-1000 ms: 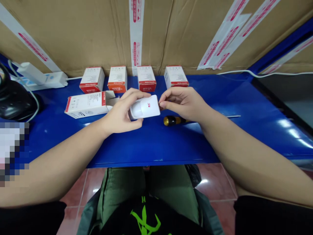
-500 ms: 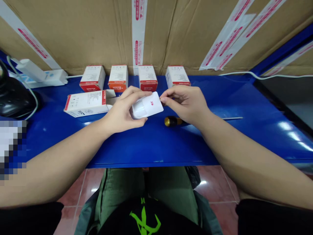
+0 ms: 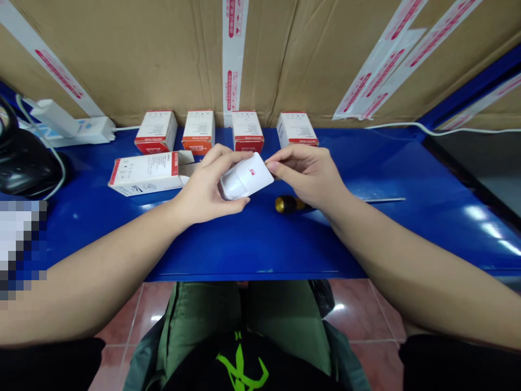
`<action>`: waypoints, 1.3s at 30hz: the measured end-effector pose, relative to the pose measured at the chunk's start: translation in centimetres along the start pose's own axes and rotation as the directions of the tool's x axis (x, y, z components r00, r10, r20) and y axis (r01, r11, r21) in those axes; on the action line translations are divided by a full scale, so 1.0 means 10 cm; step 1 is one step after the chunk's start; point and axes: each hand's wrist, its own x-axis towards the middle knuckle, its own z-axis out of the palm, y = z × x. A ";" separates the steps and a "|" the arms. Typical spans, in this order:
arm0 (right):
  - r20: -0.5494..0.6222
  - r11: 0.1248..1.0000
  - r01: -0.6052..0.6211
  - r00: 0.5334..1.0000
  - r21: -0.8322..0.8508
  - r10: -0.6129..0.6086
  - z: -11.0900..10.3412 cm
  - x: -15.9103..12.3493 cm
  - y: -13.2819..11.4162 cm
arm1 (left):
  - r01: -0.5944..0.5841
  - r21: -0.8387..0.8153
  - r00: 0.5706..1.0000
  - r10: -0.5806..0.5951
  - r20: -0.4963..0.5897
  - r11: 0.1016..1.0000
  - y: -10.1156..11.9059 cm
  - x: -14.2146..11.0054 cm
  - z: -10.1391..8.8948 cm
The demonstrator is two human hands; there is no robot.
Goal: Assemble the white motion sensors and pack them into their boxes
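Note:
My left hand is wrapped around a white motion detector, which has a small red mark on its face. The detector is held tilted above the blue table. At its right end my right hand is closed in a pinch, thumb against forefinger. Whatever sits between those fingertips is too small to make out. Below the right hand lies a screwdriver with a black and yellow handle, its shaft pointing right and partly covered by the forearm. An opened detector box lies beside my left hand, its flap out.
Along the back stand several red-and-white detector boxes against a taped cardboard wall. A white power strip and a black object with a cable occupy the left. The blue table ends just before my lap.
The detector has tilted slightly in my left hand, its right end still by my right fingertips. The whole view has shifted a little; both hands keep their grip.

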 end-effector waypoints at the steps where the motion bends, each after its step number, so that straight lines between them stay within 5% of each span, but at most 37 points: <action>1: 0.010 1.000 0.000 1.000 -0.007 0.000 -0.01 0.00 0.00 | 0.007 -0.005 1.000 -0.007 0.009 1.000 0.00 0.00 0.00; 7: 0.050 0.968 0.109 0.994 -0.228 -0.100 -0.08 -0.02 -0.04 | 0.028 -0.011 0.999 -0.028 0.027 1.000 0.00 -0.01 -0.01; 18: 0.253 0.719 0.393 0.920 -0.573 -0.300 -0.09 -0.04 -0.12 | -0.039 -0.010 0.999 0.039 0.022 0.999 0.00 -0.02 -0.01; 24: 0.296 0.641 0.399 0.917 -0.655 -0.268 -0.05 -0.07 -0.13 | -0.041 -0.038 0.999 0.041 0.017 0.998 0.00 -0.02 0.00; 32: 0.259 0.763 0.273 0.955 -0.586 -0.142 -0.01 -0.07 -0.17 | -0.027 -0.057 0.999 0.028 0.033 0.998 -0.01 -0.01 -0.02; 39: 0.260 0.982 -0.097 0.956 -0.162 0.137 0.00 -0.03 -0.09 | -0.021 -0.044 0.997 0.025 0.072 0.999 0.00 -0.01 -0.03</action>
